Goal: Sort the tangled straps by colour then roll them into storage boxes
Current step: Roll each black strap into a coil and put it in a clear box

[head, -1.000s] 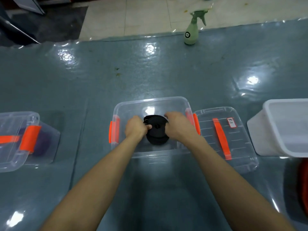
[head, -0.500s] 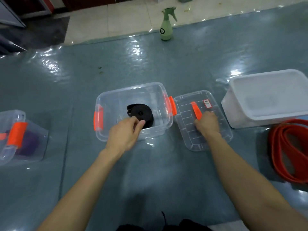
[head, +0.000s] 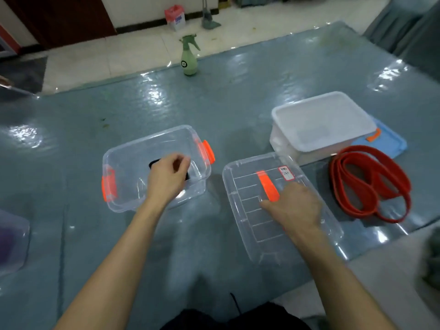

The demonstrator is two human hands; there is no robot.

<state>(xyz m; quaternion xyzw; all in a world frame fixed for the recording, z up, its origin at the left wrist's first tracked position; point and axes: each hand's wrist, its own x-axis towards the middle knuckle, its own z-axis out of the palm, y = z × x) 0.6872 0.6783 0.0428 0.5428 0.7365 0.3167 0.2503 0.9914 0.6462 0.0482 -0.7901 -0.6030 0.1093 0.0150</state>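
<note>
Black strap [head: 154, 163] mostly hidden behind loosely curled left hand [head: 166, 179]; right hand [head: 292, 206] flat on lid [head: 250, 210]

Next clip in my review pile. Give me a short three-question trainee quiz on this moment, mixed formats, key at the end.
1. True or false: the red straps already lie inside the white box.
2. Multiple choice: the right hand rests on
A. the spray bottle
B. the clear lid with the orange handle
C. the blue lid
3. Fill in: the rolled strap partly hidden behind the left hand, inside the clear box, is ____ in colour.

Key
1. False: they lie on the table, beside the white box.
2. B
3. black
</note>
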